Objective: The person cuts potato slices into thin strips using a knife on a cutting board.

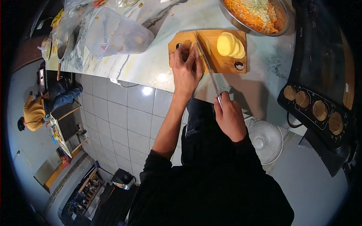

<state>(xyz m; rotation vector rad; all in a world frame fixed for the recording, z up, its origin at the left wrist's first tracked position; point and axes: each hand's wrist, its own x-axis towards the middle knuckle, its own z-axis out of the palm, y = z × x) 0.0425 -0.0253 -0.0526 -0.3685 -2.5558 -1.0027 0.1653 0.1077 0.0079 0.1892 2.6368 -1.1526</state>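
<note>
A wooden cutting board lies near the counter's front edge. My left hand rests on its left part, fingers curled down over a pale yellow potato piece mostly hidden beneath them. My right hand is closed round the handle of a long kitchen knife. The blade slants up and left across the board, right beside my left fingertips. On the board's right side sits an overlapping stack of round yellow potato slices. Thin yellow strips lie just right of the blade.
A metal bowl of shredded orange and pale vegetables stands at the back right. A clear plastic container lies left of the board. At right is a black griddle with knobs. A fan stands below; a person is far left.
</note>
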